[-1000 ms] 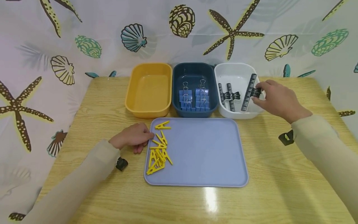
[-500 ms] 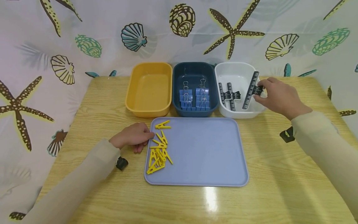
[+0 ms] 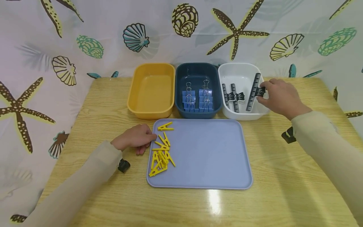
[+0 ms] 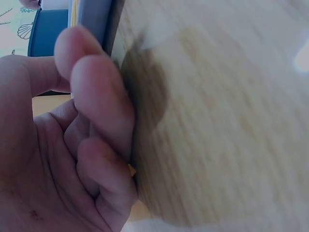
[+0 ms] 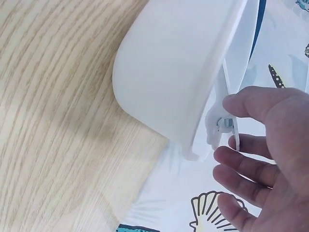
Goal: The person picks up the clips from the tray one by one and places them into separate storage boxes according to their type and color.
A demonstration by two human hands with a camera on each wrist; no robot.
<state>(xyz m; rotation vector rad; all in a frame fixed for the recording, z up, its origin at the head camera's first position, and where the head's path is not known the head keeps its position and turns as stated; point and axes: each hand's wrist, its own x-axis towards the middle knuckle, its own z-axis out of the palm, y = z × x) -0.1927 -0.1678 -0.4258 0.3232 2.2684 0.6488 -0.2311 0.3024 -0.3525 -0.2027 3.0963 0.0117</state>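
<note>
My right hand pinches the black handle of a long clip printed with piano keys. In the right wrist view, thumb and index finger press the clip's white grips, with its spring between them. This clip slants inside the right side of the white bin. Two similar piano-key clips lie to its left. My left hand holds the left rim of the lavender tray, fingers curled in the left wrist view; its contact with the rim is partly hidden. Several yellow clothespins lie along the tray's left side.
A dark blue bin with several blue binder clips stands left of the white bin. Beside it is a yellow bin. All stand on a wooden table before a shell-patterned cloth.
My right hand and the clip shifted slightly right, then slightly back left, staying at the white bin's right side. My left hand and the tray look unmoved.
</note>
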